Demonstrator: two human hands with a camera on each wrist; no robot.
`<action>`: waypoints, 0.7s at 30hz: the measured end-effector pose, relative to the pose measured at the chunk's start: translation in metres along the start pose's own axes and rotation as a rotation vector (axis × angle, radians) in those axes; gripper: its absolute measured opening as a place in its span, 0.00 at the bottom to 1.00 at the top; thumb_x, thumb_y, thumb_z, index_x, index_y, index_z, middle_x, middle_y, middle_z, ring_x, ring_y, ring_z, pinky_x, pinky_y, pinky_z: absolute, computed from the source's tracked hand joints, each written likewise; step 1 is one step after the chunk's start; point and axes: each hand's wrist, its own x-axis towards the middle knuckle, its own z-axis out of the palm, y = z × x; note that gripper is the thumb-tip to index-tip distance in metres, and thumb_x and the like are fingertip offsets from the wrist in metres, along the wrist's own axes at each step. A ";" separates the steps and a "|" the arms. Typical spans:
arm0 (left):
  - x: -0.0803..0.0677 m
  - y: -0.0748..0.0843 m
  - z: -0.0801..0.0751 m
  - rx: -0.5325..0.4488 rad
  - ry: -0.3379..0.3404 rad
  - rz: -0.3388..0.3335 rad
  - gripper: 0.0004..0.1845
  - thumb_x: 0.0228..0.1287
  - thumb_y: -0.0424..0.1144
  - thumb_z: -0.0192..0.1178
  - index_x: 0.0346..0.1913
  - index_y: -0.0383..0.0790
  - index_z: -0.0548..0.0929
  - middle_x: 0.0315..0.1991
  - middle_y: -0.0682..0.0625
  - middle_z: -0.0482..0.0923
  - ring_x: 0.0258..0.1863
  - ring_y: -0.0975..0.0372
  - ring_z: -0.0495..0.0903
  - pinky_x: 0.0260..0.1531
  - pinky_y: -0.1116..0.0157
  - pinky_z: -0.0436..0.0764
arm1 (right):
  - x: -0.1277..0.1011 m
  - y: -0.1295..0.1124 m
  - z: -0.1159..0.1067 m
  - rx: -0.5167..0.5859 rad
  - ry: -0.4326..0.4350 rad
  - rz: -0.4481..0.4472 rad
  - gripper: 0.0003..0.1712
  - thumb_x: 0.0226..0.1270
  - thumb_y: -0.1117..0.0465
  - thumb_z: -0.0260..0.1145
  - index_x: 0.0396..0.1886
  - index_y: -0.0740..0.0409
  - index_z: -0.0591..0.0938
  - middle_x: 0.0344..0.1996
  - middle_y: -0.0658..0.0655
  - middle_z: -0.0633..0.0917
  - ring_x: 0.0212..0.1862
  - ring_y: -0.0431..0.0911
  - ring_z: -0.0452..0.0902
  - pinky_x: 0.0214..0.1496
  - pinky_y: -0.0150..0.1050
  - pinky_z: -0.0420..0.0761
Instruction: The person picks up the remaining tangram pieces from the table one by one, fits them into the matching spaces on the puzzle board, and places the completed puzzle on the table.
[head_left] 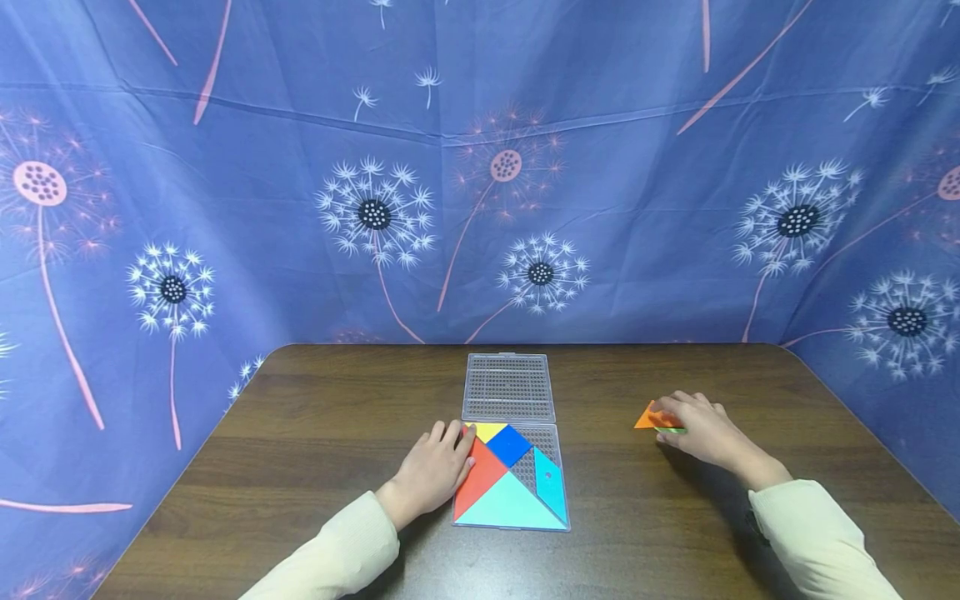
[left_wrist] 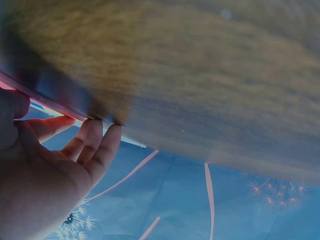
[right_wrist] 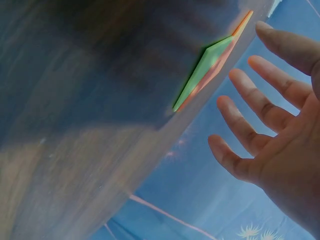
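In the head view, a tangram lies in a clear gridded tray [head_left: 540, 436]. It holds a large red triangle [head_left: 482, 477], a large mint triangle [head_left: 510, 504], a yellow piece [head_left: 491, 431], a blue square [head_left: 509, 446] and a turquoise parallelogram [head_left: 552, 485]. My left hand [head_left: 423, 471] rests at the tray's left side, its fingertips [left_wrist: 112, 131] along the edge and the thumb over the red triangle. On the right, my right hand [head_left: 705, 432] hovers with loose fingers over an orange triangle [head_left: 642, 417] and a green piece [right_wrist: 202, 72], partly hidden in the head view.
The tray's gridded lid [head_left: 508, 387] lies folded back behind it. All of this is on a brown wooden table [head_left: 315, 433]. A blue dandelion-print cloth [head_left: 637, 275] hangs behind and at both sides of the table.
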 end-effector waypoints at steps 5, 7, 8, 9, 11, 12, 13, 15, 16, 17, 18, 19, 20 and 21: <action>-0.001 0.000 0.000 -0.002 0.007 0.000 0.25 0.66 0.52 0.47 0.61 0.43 0.71 0.51 0.45 0.70 0.44 0.57 0.68 0.42 0.63 0.75 | -0.004 0.005 -0.001 -0.005 -0.005 0.008 0.19 0.47 0.57 0.72 0.41 0.57 0.80 0.36 0.55 0.80 0.39 0.54 0.70 0.35 0.53 0.64; -0.001 0.000 0.000 -0.001 0.015 0.003 0.25 0.66 0.52 0.47 0.61 0.42 0.71 0.51 0.45 0.70 0.44 0.57 0.68 0.42 0.63 0.75 | -0.005 0.007 -0.001 -0.005 -0.012 0.015 0.19 0.47 0.58 0.72 0.40 0.56 0.80 0.33 0.53 0.79 0.38 0.53 0.70 0.35 0.54 0.64; -0.001 0.000 0.000 0.001 0.014 0.002 0.25 0.66 0.52 0.47 0.61 0.43 0.71 0.51 0.45 0.70 0.44 0.57 0.68 0.42 0.63 0.75 | -0.006 0.008 -0.001 -0.006 -0.016 0.017 0.19 0.47 0.58 0.72 0.40 0.56 0.80 0.32 0.53 0.79 0.38 0.53 0.70 0.35 0.54 0.64; -0.001 0.000 0.001 0.002 0.016 0.002 0.25 0.66 0.52 0.47 0.61 0.43 0.71 0.51 0.45 0.70 0.44 0.57 0.68 0.42 0.63 0.76 | -0.007 0.009 -0.001 -0.004 -0.018 0.021 0.19 0.46 0.58 0.72 0.40 0.56 0.80 0.31 0.52 0.79 0.37 0.53 0.70 0.35 0.54 0.64; -0.001 0.000 0.000 0.005 0.016 0.002 0.25 0.67 0.52 0.47 0.61 0.43 0.71 0.51 0.45 0.70 0.44 0.57 0.68 0.42 0.63 0.75 | -0.008 0.010 -0.002 -0.007 -0.022 0.027 0.18 0.46 0.58 0.72 0.39 0.56 0.80 0.31 0.51 0.78 0.37 0.51 0.70 0.34 0.53 0.64; -0.001 0.000 0.000 0.005 0.018 0.002 0.25 0.66 0.52 0.47 0.61 0.43 0.71 0.51 0.45 0.70 0.44 0.57 0.68 0.42 0.63 0.75 | -0.008 0.011 -0.002 -0.009 -0.025 0.029 0.18 0.46 0.58 0.72 0.39 0.56 0.80 0.30 0.50 0.78 0.36 0.51 0.70 0.34 0.52 0.64; -0.001 0.000 0.000 0.004 0.017 0.001 0.25 0.67 0.52 0.47 0.61 0.43 0.71 0.52 0.45 0.70 0.44 0.57 0.68 0.42 0.63 0.75 | -0.008 0.012 -0.002 -0.012 -0.027 0.030 0.17 0.46 0.58 0.72 0.38 0.55 0.80 0.30 0.50 0.77 0.36 0.50 0.69 0.34 0.52 0.64; -0.001 0.000 0.000 0.002 0.018 0.001 0.25 0.67 0.52 0.47 0.61 0.42 0.71 0.51 0.45 0.70 0.44 0.57 0.68 0.42 0.63 0.75 | -0.009 0.013 -0.002 -0.021 -0.028 0.030 0.16 0.46 0.58 0.72 0.36 0.55 0.80 0.29 0.49 0.77 0.35 0.49 0.69 0.33 0.51 0.64; -0.001 0.000 -0.001 0.002 0.018 0.001 0.25 0.66 0.52 0.47 0.61 0.42 0.71 0.51 0.45 0.70 0.44 0.57 0.68 0.42 0.63 0.75 | -0.009 0.014 -0.002 -0.027 -0.030 0.029 0.15 0.46 0.58 0.72 0.36 0.55 0.80 0.29 0.49 0.77 0.34 0.49 0.68 0.33 0.51 0.64; -0.001 0.000 -0.001 0.002 0.018 0.001 0.25 0.66 0.52 0.47 0.61 0.42 0.71 0.51 0.45 0.70 0.43 0.57 0.68 0.42 0.63 0.75 | -0.009 0.014 -0.002 -0.033 -0.033 0.031 0.15 0.46 0.58 0.72 0.35 0.54 0.80 0.29 0.49 0.77 0.34 0.49 0.68 0.32 0.50 0.64; -0.001 0.000 -0.001 0.003 0.019 0.002 0.25 0.66 0.52 0.47 0.61 0.42 0.71 0.51 0.45 0.70 0.43 0.57 0.68 0.42 0.63 0.75 | -0.009 0.015 -0.002 -0.040 -0.036 0.030 0.14 0.46 0.58 0.72 0.34 0.54 0.80 0.29 0.49 0.77 0.34 0.49 0.68 0.32 0.49 0.63; -0.001 0.000 -0.001 0.005 0.018 0.002 0.25 0.66 0.52 0.47 0.61 0.42 0.71 0.51 0.45 0.70 0.43 0.57 0.68 0.42 0.63 0.75 | -0.009 0.016 -0.002 -0.046 -0.038 0.030 0.14 0.46 0.58 0.72 0.33 0.54 0.79 0.29 0.49 0.77 0.33 0.49 0.68 0.31 0.49 0.63; 0.000 0.000 -0.001 0.007 0.020 0.003 0.25 0.66 0.52 0.47 0.61 0.42 0.71 0.51 0.45 0.70 0.43 0.57 0.68 0.42 0.63 0.75 | -0.009 0.016 -0.003 -0.052 -0.040 0.035 0.13 0.46 0.58 0.72 0.32 0.54 0.79 0.29 0.49 0.78 0.33 0.49 0.68 0.31 0.48 0.63; 0.000 0.000 -0.001 0.007 0.020 0.002 0.25 0.66 0.52 0.47 0.61 0.42 0.71 0.51 0.45 0.70 0.43 0.57 0.68 0.42 0.63 0.75 | -0.009 0.016 -0.003 -0.056 -0.044 0.039 0.13 0.47 0.58 0.72 0.32 0.54 0.79 0.30 0.49 0.78 0.34 0.49 0.68 0.31 0.48 0.63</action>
